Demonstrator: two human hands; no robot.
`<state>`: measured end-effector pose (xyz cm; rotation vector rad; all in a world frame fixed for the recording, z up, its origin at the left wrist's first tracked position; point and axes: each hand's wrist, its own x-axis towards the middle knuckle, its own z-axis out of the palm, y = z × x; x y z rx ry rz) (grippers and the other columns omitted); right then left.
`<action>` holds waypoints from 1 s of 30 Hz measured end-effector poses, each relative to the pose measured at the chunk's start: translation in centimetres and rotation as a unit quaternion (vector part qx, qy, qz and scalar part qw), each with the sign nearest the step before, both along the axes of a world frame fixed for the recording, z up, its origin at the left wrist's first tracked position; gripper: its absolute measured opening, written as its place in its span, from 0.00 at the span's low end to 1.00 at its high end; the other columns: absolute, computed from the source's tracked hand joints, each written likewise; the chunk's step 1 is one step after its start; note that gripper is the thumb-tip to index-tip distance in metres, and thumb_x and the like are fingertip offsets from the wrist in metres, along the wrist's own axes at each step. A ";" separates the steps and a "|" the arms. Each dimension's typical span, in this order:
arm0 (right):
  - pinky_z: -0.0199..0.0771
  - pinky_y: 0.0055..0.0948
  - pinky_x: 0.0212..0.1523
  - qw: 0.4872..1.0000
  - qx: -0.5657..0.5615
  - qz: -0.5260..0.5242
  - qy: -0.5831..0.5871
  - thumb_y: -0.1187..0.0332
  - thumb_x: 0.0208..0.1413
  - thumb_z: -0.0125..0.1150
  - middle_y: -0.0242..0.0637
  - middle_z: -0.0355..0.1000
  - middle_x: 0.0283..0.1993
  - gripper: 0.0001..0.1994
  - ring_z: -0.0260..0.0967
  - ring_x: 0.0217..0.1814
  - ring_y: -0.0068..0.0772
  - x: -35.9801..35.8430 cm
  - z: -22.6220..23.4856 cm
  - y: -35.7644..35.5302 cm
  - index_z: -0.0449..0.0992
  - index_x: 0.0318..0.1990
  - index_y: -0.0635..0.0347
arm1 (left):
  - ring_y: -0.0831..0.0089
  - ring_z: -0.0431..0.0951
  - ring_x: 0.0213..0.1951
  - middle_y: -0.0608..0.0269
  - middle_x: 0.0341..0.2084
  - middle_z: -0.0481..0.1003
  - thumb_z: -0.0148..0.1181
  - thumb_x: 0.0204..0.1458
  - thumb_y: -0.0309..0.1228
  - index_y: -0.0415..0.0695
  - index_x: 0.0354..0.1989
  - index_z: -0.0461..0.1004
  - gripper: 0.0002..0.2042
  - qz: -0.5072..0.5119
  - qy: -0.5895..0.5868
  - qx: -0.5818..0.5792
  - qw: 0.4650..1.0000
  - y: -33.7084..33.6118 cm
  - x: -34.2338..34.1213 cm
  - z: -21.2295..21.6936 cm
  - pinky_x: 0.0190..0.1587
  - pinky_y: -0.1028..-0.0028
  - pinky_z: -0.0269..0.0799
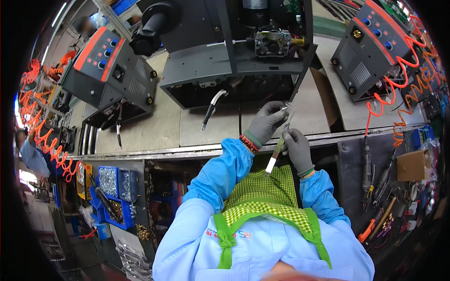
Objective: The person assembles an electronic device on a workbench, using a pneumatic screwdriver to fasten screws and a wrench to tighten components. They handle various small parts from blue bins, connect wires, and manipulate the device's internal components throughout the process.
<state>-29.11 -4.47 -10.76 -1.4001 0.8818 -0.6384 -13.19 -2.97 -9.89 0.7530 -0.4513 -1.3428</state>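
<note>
The metal workbench point(164, 124) shows a band of top between its front edge and the dark open housing point(194, 65), cut off above, with orange-trimmed machines point(105, 75) either side. Beyond the checked apron point(260, 187), the gloved left hand point(267, 124) presses its fingertips together, perhaps on something too small to tell; the right hand point(299, 151) pinches a slanting metal strip point(272, 164) near that edge.
</note>
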 end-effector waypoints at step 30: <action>0.72 0.30 0.38 0.922 -0.376 -0.093 -0.022 0.74 0.55 0.59 0.37 0.74 0.35 0.12 0.72 0.36 0.30 -3.2 1.3 -1.8 0.70 0.46 0.67 | 0.54 0.75 0.33 0.55 0.28 0.75 0.61 0.51 0.43 0.41 0.37 0.74 0.16 0.133 -0.616 -0.243 0.738 -2.1 -8.3 7.6 0.37 0.60 0.69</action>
